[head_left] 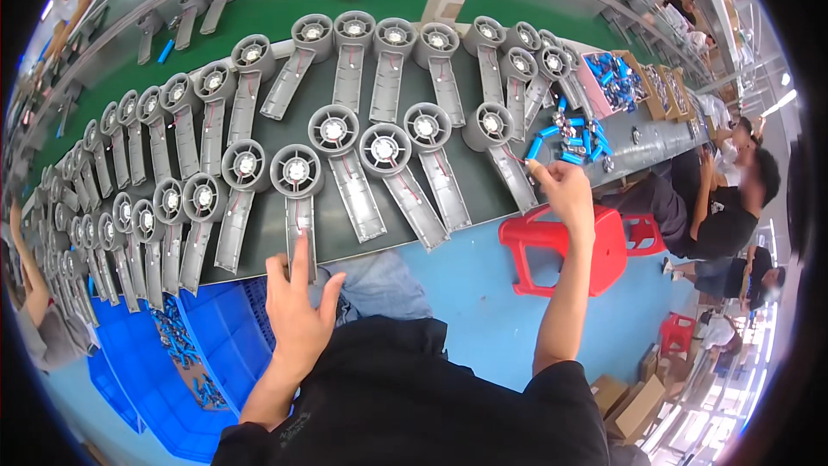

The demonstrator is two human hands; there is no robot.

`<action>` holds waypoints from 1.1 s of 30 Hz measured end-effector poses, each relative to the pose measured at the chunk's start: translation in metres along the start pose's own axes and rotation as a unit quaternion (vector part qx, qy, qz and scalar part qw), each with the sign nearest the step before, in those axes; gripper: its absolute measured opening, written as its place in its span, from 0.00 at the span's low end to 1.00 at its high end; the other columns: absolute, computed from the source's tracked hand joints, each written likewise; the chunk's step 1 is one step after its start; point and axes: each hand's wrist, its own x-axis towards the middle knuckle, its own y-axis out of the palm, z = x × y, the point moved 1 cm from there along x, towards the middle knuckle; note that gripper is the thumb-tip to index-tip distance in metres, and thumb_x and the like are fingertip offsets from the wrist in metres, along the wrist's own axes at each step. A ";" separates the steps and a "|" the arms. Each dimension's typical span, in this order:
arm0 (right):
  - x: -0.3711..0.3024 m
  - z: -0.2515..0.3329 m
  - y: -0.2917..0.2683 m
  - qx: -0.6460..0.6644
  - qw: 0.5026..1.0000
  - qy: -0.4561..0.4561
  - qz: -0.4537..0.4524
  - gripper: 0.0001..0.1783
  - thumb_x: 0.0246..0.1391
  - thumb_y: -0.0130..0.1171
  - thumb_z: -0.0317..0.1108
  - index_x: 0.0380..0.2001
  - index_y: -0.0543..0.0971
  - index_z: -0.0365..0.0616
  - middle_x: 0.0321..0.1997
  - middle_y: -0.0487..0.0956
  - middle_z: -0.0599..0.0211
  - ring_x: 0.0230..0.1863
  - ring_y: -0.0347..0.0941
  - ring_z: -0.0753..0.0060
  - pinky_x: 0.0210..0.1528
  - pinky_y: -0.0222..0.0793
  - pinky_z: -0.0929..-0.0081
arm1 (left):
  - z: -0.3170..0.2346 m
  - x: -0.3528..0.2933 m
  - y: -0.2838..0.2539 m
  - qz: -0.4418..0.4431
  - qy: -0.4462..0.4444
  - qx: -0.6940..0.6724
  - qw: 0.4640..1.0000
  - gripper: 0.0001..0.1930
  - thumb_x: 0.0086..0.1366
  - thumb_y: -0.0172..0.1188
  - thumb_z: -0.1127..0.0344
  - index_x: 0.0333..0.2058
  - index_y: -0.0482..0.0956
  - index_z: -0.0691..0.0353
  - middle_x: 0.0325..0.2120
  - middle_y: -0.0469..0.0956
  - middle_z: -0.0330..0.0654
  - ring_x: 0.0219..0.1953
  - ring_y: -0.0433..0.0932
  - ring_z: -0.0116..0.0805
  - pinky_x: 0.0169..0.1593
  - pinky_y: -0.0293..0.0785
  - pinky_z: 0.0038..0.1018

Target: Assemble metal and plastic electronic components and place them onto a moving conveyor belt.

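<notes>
My left hand (302, 306) has its fingers spread, with the index fingertip on the handle of a grey fan housing half (298, 174) lying on the bench near me. My right hand (565, 197) is raised at the bench's near edge, thumb and index finger pinched together. Thin red wires (517, 157) run to those fingertips from another fan housing half (492, 127), whose handle points toward me. Between the two lie similar fan halves (385, 149), open side up, with round ribbed heads and red wires in the handles.
Rows of fan halves (177, 91) cover the dark bench to the left and back. At right are loose blue cylindrical cells (571, 155) and a box of them (617, 82). A red stool (608, 255) and blue bins (224, 336) stand below. Other people (733, 216) sit at right.
</notes>
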 end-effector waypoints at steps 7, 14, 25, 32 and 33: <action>-0.001 0.000 -0.028 0.418 0.908 -0.020 0.023 0.15 0.61 0.59 0.42 0.31 0.80 0.39 0.23 0.74 0.77 0.18 0.63 0.91 0.21 0.58 0.89 | 0.000 0.013 -0.022 -0.121 0.125 -0.050 0.983 0.18 0.60 0.63 0.69 0.49 0.78 0.68 0.40 0.70 0.52 0.37 0.72 0.45 0.40 0.70 0.31; -0.060 0.083 -0.006 0.671 0.728 -0.091 0.107 0.12 0.64 0.57 0.36 0.36 0.79 0.37 0.25 0.76 0.74 0.20 0.70 0.86 0.21 0.67 0.86 | -0.064 0.060 -0.012 -0.120 0.291 -0.185 0.931 0.17 0.54 0.66 0.74 0.45 0.81 0.63 0.45 0.79 0.47 0.43 0.78 0.45 0.45 0.73 0.32; -0.128 0.179 0.064 0.567 0.668 -0.047 0.480 0.18 0.68 0.50 0.42 0.35 0.79 0.38 0.23 0.78 0.70 0.15 0.69 0.85 0.13 0.62 0.87 | -0.008 0.056 -0.049 -0.186 0.338 -0.129 0.914 0.12 0.53 0.64 0.78 0.39 0.81 0.63 0.37 0.80 0.46 0.39 0.77 0.42 0.42 0.73 0.34; -0.128 0.187 0.081 0.369 0.839 -0.286 0.280 0.07 0.59 0.59 0.27 0.39 0.82 0.38 0.24 0.72 0.75 0.17 0.60 0.88 0.20 0.54 0.86 | 0.015 0.036 -0.061 -0.105 -0.035 -0.585 0.803 0.08 0.70 0.45 0.68 0.43 0.66 0.66 0.37 0.79 0.57 0.37 0.82 0.48 0.45 0.78 0.35; -0.126 0.185 0.088 0.325 0.839 -0.370 0.232 0.09 0.54 0.61 0.23 0.40 0.82 0.39 0.25 0.70 0.76 0.18 0.58 0.87 0.20 0.53 0.86 | 0.021 0.036 -0.063 -0.110 -0.037 -0.583 0.804 0.08 0.70 0.45 0.68 0.43 0.66 0.66 0.37 0.79 0.57 0.37 0.82 0.48 0.45 0.78 0.35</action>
